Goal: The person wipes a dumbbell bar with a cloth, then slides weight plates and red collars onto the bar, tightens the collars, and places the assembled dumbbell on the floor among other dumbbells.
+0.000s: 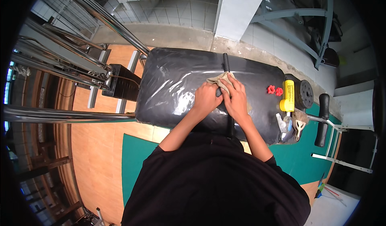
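Note:
A black bar (226, 62) with a ribbed grip lies across the black padded bench (177, 77) in front of me. A beige cloth (220, 79) is draped over part of it. My left hand (206, 98) is closed at the bar, beside the cloth; its fingertips are partly hidden. Over the cloth, my right hand (236, 101) presses its bent fingers against the bar. Both hands are close together near the bench's middle. The bar's near end runs down toward my black shirt.
Two red star-shaped knobs (275, 90), a yellow cylindrical container (288, 95) and a brush (298, 128) lie at the bench's right end. Beyond them are a round black weight plate (305, 94) and foam rollers (324, 106). Chrome machine posts (72, 115) stand left.

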Available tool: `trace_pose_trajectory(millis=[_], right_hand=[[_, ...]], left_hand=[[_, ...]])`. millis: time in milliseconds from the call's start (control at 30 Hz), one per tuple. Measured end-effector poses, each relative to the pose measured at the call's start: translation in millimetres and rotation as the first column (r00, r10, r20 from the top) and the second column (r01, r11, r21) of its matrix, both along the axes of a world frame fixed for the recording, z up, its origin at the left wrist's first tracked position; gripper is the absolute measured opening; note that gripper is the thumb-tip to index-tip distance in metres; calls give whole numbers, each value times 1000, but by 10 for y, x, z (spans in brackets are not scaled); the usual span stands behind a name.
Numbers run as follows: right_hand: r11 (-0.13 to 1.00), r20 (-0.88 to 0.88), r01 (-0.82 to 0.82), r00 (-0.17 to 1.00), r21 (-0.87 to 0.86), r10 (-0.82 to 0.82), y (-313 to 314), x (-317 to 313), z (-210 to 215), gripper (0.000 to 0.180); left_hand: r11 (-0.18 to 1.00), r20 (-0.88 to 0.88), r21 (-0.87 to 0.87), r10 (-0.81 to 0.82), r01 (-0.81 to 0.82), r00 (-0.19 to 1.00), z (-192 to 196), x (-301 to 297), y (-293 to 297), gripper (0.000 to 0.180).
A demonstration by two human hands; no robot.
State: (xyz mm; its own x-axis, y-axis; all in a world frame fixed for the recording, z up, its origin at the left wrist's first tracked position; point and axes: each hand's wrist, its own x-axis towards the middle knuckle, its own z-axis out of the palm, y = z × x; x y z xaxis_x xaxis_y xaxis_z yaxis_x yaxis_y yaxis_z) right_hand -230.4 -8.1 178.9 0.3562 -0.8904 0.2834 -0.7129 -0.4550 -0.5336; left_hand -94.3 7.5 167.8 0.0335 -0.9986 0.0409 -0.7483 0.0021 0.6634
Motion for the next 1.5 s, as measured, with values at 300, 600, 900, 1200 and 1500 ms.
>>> trace_pose_trajectory(millis=[300,600,900,1200,1500], right_hand=[[985,166,120,976,123,-139,-552,-136,-268,28],[981,139,190,971,32,-193,-593,-250,-336,30],[990,-4,59,998,-129,-60,115,-115,-164,43],[962,86,-261,963,78,254,371,-464,-136,51],[926,-252,367,907,86,-336,323,-1083,-580,42]], left_hand=[[990,-251,-127,-90,60,964,-236,234,360,62],[989,-90,-76,-132,125,987,-183,-15,231,60],[977,-125,-177,-146,123,981,-298,-8,302,53],[989,-227,-133,-94,65,969,-373,232,221,53],[998,-383,16,58,-56,922,-555,460,107,54]])
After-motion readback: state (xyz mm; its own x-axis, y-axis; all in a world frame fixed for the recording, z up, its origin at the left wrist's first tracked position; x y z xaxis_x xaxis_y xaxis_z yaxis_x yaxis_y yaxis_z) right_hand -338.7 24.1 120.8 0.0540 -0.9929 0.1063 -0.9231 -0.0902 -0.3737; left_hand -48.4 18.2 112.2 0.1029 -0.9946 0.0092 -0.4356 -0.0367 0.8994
